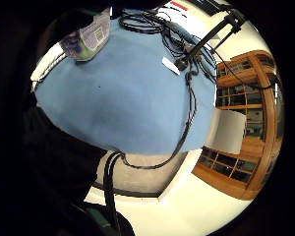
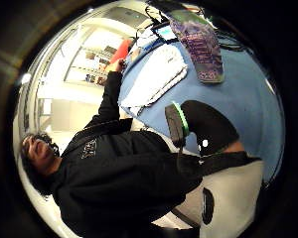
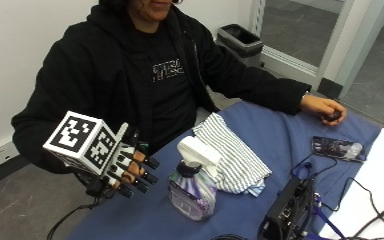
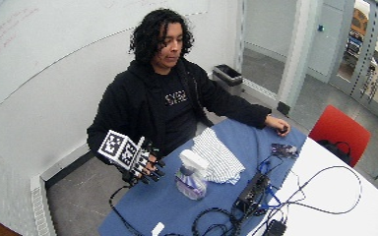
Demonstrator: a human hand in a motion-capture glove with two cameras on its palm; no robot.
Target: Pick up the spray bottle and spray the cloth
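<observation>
A clear spray bottle (image 3: 193, 192) with purple liquid and a white trigger head stands upright on the blue table cover (image 3: 282, 132). Just behind it lies a folded white-and-grey striped cloth (image 3: 235, 152). My gloved right hand (image 3: 131, 170) hovers at the table's near corner, a short way from the bottle and not touching it. Its fingers are loosely curled and hold nothing. The little finger side palm view shows the bottle (image 1: 87, 35) on the blue cover. The thumb side palm view shows the bottle (image 2: 201, 47) beside the cloth (image 2: 156, 77).
A black box (image 3: 286, 205) with cables sits on the table right of the bottle. A small dark packet (image 3: 337, 148) lies further back. The bare left hand (image 3: 322, 108) rests at the far table edge on a small black object. A red chair (image 4: 338, 131) stands beyond.
</observation>
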